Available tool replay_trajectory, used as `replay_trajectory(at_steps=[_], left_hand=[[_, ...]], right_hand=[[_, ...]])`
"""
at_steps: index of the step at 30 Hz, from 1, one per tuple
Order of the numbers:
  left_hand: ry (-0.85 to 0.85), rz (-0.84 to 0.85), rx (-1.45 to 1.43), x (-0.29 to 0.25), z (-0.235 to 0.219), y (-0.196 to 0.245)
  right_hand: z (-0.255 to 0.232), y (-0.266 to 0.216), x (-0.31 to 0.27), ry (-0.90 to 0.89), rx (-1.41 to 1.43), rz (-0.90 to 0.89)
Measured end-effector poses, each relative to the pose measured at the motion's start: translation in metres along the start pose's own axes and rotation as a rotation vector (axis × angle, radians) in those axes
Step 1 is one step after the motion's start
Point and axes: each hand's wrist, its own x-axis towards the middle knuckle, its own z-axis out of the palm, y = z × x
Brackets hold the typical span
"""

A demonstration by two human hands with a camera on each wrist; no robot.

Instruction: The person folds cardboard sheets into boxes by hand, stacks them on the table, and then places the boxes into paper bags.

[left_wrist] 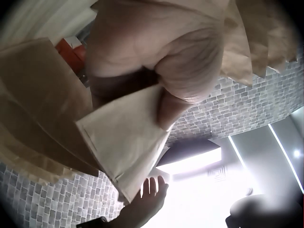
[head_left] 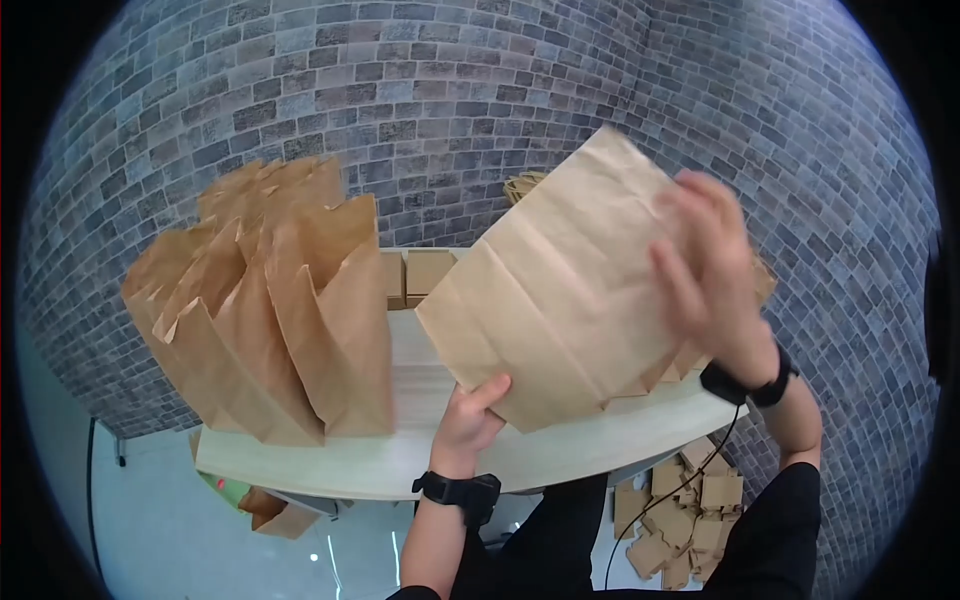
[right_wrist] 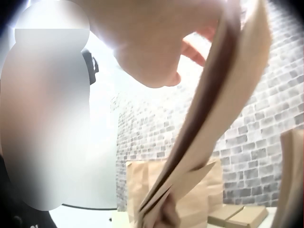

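A flat brown paper bag [head_left: 560, 290] is held up at a tilt over the table. My left hand [head_left: 470, 425] pinches its lower edge, thumb on the near face and fingers behind. Close by the bag's upper right side is my right hand [head_left: 715, 270], blurred, with its fingers spread and not curled round it. The right wrist view shows the paper bag [right_wrist: 223, 104] edge-on, its layers slightly parted at the mouth. In the left wrist view the right hand [left_wrist: 145, 204] appears beyond the bag's far end.
Several opened paper bags [head_left: 345, 340] stand upright at the left of the white table [head_left: 420, 440]. Small cardboard boxes [head_left: 430, 275] sit at the back, by the brick-patterned wall. Folded cardboard pieces [head_left: 690, 510] are heaped on the floor at right. A cable [head_left: 640, 508] hangs from the right wrist.
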Motion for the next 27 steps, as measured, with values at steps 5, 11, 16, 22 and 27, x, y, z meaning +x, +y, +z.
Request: replay_trajectory(at_steps=[5,11,16,22,27], left_hand=[[-0.063,-0.029,0.011,-0.003,-0.012,-0.016],[0.203,-0.066,0.159,0.006,-0.024,-0.016],[0.227,-0.099,0.366,0.005,-0.010,-0.007],[0.215,-0.094,0.480,0.000,-0.013,0.001],[0.286,-0.094,0.547,-0.006,-0.020,0.002]], right_hand=[[-0.033,0.022,-0.003,-0.259,0.629,0.564],[-0.050,0.010,-0.028,-0.481,1.325,0.954],[-0.045,-0.002,-0.028,-0.703,1.073,0.848],[-0.033,-0.014,-0.025,-0.817,1.216,0.953],[-0.038,-0.035,-0.029,-0.859,1.202,0.773]])
